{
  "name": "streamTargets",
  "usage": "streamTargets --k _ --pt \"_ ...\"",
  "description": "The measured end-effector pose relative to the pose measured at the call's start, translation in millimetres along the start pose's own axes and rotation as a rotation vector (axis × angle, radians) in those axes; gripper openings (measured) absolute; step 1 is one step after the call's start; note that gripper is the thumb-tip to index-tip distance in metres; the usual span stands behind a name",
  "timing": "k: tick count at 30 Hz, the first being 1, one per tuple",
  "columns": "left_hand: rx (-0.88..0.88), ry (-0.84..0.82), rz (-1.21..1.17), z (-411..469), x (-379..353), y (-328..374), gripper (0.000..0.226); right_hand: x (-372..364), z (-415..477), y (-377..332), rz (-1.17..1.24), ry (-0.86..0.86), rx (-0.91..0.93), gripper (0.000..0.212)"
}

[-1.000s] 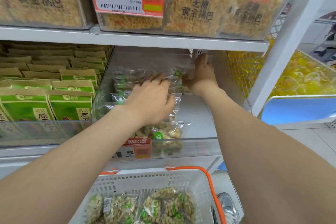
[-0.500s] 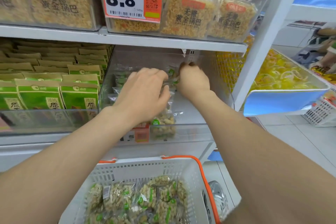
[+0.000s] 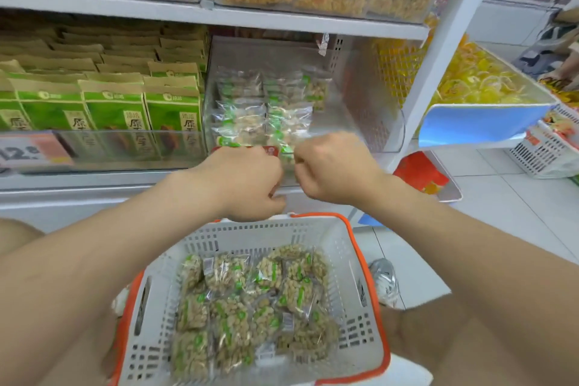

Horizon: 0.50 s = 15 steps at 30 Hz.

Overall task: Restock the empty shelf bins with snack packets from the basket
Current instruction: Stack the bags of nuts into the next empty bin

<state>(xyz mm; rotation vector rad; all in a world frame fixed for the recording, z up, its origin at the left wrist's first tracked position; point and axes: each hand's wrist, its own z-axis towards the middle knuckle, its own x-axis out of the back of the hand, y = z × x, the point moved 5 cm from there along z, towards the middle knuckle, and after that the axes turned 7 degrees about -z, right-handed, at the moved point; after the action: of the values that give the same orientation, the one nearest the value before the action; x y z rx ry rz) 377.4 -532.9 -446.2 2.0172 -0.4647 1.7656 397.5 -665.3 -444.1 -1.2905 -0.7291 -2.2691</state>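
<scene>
While the left hand [image 3: 247, 182] and the right hand [image 3: 335, 166] bunch side by side at the front lip of the clear shelf bin [image 3: 369, 122], knuckles up and fingers curled under, I cannot tell from this angle whether they pinch the front packet between them or nothing at all. The bin is only part filled: snack packets [image 3: 266, 103] are stacked in rows on its left side, with bare floor on the right. The basket [image 3: 250, 235] sits just below the arms with loose packets [image 3: 250, 301] heaped inside and neither hand on it. The danger, I'd say, is those slippery stacks. They crowd the low front lip, so a careless pull could drag the front ones out. And an unheld basket could tip if a forearm knocks its rim.
</scene>
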Motion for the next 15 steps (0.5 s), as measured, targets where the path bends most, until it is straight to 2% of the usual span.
streamTargets --k 1,3,6,10,15 --pt "0.019 -0.129 0.037 -1 -13 -3 0.036 -13 -11 -6 0.011 -0.096 0.053 0.028" --pt "0.041 -0.348 0.107 -2 -41 -8 0.035 -44 -33 -20 0.004 -0.392 0.114 0.027" --pt "0.055 -0.562 0.158 -3 -76 -5 0.035 -89 -68 -40 -0.02 -0.772 0.166 0.022" --pt "-0.018 -0.619 0.149 6 -105 14 0.024 -148 -110 -58 0.021 -1.026 0.052 0.008" --pt "-0.07 -0.594 0.187 19 -122 21 0.02 -212 -171 -86 0.161 -1.2 -0.175 0.032"
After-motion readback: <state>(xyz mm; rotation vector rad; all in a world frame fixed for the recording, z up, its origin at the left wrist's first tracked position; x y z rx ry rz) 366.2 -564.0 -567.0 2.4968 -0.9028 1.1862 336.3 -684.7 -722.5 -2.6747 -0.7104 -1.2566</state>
